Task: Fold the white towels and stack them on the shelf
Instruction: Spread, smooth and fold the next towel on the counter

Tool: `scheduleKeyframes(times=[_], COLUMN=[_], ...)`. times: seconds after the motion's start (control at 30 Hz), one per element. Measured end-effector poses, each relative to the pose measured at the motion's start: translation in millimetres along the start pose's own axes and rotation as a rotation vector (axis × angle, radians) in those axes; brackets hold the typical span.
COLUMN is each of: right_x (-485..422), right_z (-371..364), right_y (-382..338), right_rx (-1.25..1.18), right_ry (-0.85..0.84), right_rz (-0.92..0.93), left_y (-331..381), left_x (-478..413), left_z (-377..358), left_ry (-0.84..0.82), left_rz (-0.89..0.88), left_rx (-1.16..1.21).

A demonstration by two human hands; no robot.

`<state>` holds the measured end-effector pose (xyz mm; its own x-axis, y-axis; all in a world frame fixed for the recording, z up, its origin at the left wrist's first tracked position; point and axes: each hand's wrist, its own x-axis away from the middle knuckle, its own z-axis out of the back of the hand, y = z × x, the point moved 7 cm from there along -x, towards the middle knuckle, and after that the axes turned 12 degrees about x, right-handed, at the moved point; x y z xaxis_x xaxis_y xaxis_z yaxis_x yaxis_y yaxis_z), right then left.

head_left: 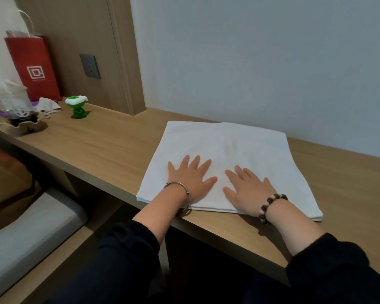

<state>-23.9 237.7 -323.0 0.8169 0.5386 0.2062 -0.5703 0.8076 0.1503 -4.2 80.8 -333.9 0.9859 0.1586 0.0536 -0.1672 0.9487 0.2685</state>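
Towel [246, 145], white and folded into a flat layered square, lies on the wooden surface [101, 145]; left hand [190, 181] and right hand [248, 189] press its near edge, fingers spread wide.

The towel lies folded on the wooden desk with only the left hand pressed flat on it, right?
No: the head view shows both the left hand and the right hand pressed flat on the towel, which lies folded on the wooden desk.

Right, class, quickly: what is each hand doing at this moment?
Left hand: open, fingers spread, pressing flat on the white towel.
Right hand: open, fingers spread, pressing flat on the same towel.
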Motion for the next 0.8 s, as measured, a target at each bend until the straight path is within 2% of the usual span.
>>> scheduleKeyframes(times=[0.17,0.3,0.43,0.5,0.57,0.6,0.63,0.7,0.77,0.8], right_x=[-29.7,-51.3,-54.7,-55.6,-52.8,-51.3,-49.6,-40.9,-19.3,-8.4], right_z=[58.8,32.0,45.5,53.6,56.4,59.2,65.1,77.3,73.3,63.1], right_y=[19.5,24.4,34.9,38.4,41.0,43.1,47.8,75.9,123.4,144.9], right_rx=[0.022,0.065,0.175,0.057,-0.168,-0.316,-0.486,-0.835,-0.965,-0.969], right_ry=[0.116,-0.039,0.039,0.014,-0.036,-0.01,0.081,0.444,0.871,1.0], right_rz=[-0.161,-0.045,0.023,0.071,0.125,0.148,0.162,0.072,-0.172,-0.304], left_y=[-1.2,-3.1,-3.8,0.9,8.2,12.5,18.3,38.5,60.9,66.3], left_x=[1.6,2.2,-2.5,-11.3,-20.6,-25.4,-30.1,-38.7,-44.6,-47.6], left_z=[-0.5,-1.3,11.0,26.8,42.6,48.7,51.5,46.5,34.1,25.6], left_ry=[-0.006,-0.038,-0.189,-0.224,-0.212,-0.182,-0.145,-0.064,0.025,0.043], left_rz=[-0.016,-0.046,-0.003,0.022,0.092,0.145,0.195,0.21,0.128,0.1], left_rx=[-0.048,-0.056,0.002,0.012,-0.08,-0.145,-0.187,-0.137,-0.004,0.039])
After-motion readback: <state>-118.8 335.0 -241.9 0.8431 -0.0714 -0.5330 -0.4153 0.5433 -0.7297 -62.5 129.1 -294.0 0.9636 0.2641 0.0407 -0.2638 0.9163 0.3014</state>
